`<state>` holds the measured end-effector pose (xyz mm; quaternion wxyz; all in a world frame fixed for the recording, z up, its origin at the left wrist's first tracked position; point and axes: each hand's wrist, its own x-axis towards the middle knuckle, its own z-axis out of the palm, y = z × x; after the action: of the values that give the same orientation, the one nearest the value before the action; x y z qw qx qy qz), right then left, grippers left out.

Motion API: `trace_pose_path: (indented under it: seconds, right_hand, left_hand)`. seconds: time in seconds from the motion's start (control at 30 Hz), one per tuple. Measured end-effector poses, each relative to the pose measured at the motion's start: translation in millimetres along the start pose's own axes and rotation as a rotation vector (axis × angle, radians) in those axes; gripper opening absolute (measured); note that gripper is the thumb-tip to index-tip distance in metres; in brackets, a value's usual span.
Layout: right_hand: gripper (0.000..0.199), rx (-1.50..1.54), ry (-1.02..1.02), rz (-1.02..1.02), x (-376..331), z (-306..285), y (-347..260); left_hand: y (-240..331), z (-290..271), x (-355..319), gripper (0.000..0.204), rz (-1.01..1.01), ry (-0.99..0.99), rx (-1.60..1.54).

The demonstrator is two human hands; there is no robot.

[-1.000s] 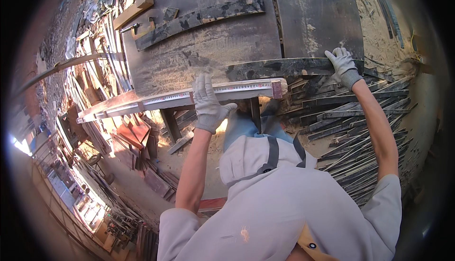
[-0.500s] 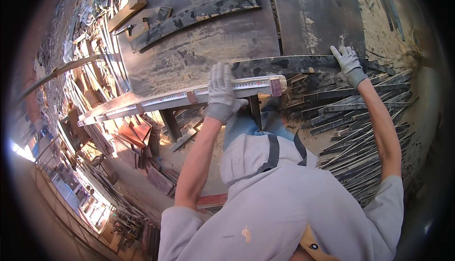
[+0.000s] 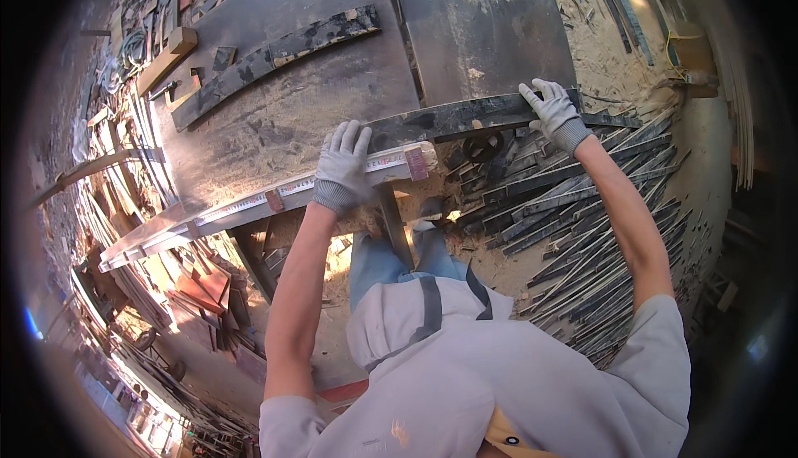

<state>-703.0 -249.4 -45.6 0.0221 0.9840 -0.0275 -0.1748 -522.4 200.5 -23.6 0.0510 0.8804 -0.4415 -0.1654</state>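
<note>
A long dark strip of board (image 3: pixel 457 117), smeared with black patches, lies along the near edge of the worktable. My left hand (image 3: pixel 342 163), in a grey work glove, rests at its left end with the fingers stretched out flat. Toward the strip's right end, my gloved right hand (image 3: pixel 555 113) grips it, fingers over the far edge and thumb on the near side. A measuring tape (image 3: pixel 258 198) runs along a pale wooden rail (image 3: pixel 154 238) at the table's front edge, passing by my left hand. Small reddish blocks (image 3: pixel 416 163) sit across the rail.
Another dark strip (image 3: pixel 278 59) lies on the dark table panels (image 3: pixel 490 34), near a wood block (image 3: pixel 170 59) and a clamp-like tool (image 3: pixel 183 92). Piled dark strips (image 3: pixel 582 209) cover the ground at right. Scrap wood (image 3: pixel 204 288) lies at left.
The view has shifted, so the table and both hands appear farther left. Both hands stay at the dark strip, with little visible movement along it.
</note>
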Motion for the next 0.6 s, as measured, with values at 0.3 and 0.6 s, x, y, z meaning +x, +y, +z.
trace_pose_path:
  seconds: [0.3, 0.6]
  right_hand:
    - [0.089, 0.018, 0.146, 0.123, -9.4, 17.9, -3.6]
    - [0.080, 0.113, 0.287, 0.227, -39.3, 50.1, -32.3]
  left_hand:
    - [0.6, 11.1, -2.0, 0.097, 0.011, 0.077, 0.055]
    - [-11.0, 26.9, 3.9, 0.089, 0.033, 0.170, 0.109]
